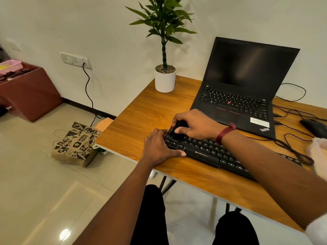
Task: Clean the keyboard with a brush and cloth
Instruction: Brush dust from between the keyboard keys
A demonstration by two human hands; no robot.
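A black Zebronics keyboard (210, 152) lies at an angle on the wooden desk (141, 117). My left hand (157, 147) presses flat on the keyboard's left end, thumb along its front edge. My right hand (194, 124), with a red band on the wrist, grips a small black brush (174, 130) whose head touches the keys at the keyboard's upper left corner. A white cloth (318, 152) lies at the desk's right edge, partly cut off by the frame.
An open black laptop (247, 82) stands behind the keyboard. A potted plant (165, 78) sits at the desk's back left. A black mouse (315, 127) and tangled cables (292, 144) lie to the right. A paper bag (76, 144) rests on the floor.
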